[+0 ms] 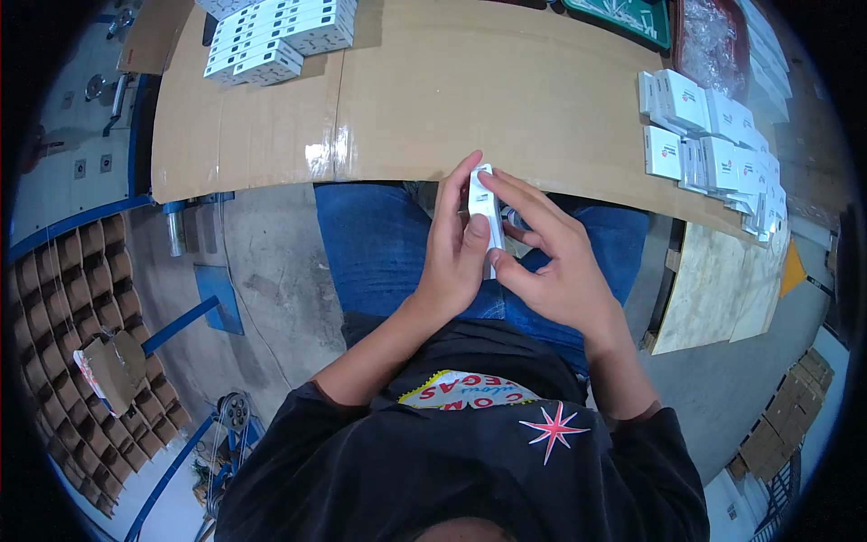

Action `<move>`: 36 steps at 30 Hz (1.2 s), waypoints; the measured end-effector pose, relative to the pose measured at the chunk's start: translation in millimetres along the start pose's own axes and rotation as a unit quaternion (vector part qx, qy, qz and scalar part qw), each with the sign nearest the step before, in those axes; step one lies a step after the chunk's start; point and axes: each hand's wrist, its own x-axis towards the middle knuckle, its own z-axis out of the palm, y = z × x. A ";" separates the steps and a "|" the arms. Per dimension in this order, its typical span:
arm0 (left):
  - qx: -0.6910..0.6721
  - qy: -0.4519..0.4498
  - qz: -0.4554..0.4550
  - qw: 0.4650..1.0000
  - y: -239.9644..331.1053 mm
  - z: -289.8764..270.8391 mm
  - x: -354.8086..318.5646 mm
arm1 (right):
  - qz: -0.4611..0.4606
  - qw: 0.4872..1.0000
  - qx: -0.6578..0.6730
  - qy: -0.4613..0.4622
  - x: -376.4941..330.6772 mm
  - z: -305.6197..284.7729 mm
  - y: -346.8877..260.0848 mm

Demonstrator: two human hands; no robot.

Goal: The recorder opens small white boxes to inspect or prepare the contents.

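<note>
Over my lap, just off the table's near edge, I hold a small white box (485,210) with its narrow side turned up. A small dark mark shows on that side. My left hand (456,248) wraps its left side, with the thumb pressed on the near part. My right hand (551,248) grips it from the right, the index finger near the far end and the thumb at the near end. The lower part of the box is hidden between my hands.
A cardboard-covered table (452,99) lies ahead. Stacked white boxes (280,41) stand at its far left. More white boxes (713,135) are piled at the right. Behind them are a green tray (666,41) of small pale pieces and a reddish bin (741,81) with clear plastic.
</note>
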 end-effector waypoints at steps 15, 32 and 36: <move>0.131 -0.035 0.121 0.983 -7.0 -0.9 4.0 | 0.019 0.995 0.077 0.064 1.9 -0.2 2.7; 0.258 -0.009 0.025 0.966 7.9 -2.4 4.0 | -0.096 0.989 -0.090 0.063 4.1 5.0 -3.0; 0.235 0.012 0.211 0.949 -14.2 -11.3 5.0 | -0.072 0.994 -0.068 0.040 1.5 10.2 -7.4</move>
